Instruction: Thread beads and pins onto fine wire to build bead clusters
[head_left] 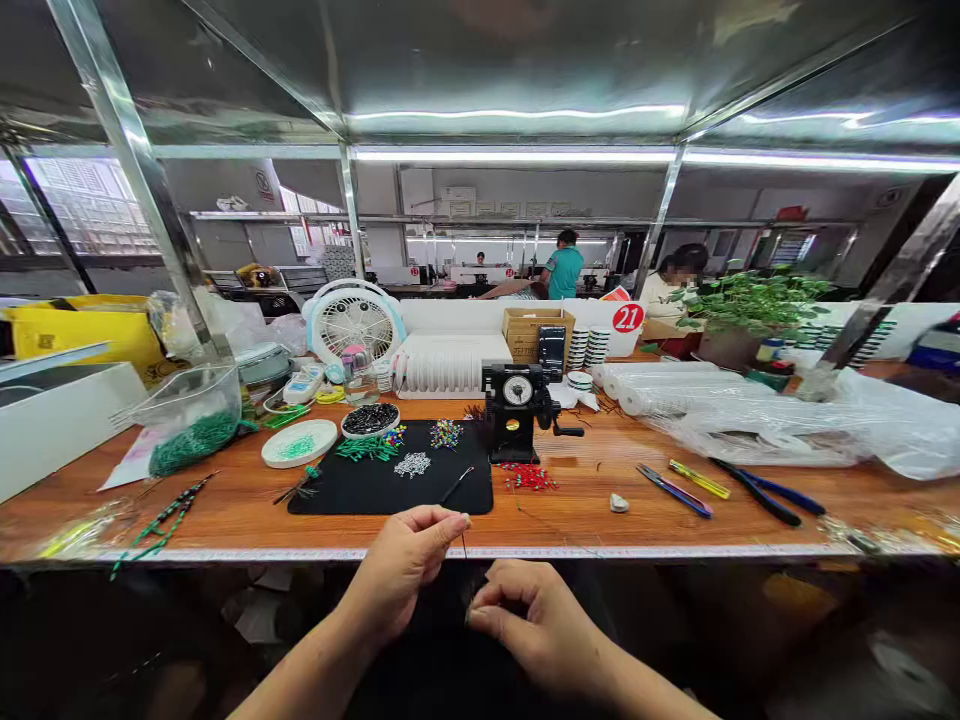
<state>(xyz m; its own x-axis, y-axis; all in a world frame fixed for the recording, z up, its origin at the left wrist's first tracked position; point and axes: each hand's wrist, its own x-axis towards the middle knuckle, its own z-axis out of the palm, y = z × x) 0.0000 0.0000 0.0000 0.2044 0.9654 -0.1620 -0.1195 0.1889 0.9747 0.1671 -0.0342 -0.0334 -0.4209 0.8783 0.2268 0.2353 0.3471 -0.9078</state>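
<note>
Left hand (401, 572) pinches a thin dark wire (463, 545) just off the bench (592, 490) at 6 o'clock, right hand (536, 630) closed narrow on its lower end, coloured beads (444, 434) loose on the black mat (390, 495) at 12 o'clock.

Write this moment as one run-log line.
left hand: pinches thin dark wire | right hand: pinches its lower end | nearest: black mat

The left hand (401, 570) pinches a thin dark wire (463, 545) from above, and the right hand (529, 625) holds it lower, both in front of the wooden surface (225, 510) with a black mat (390, 490).
</note>
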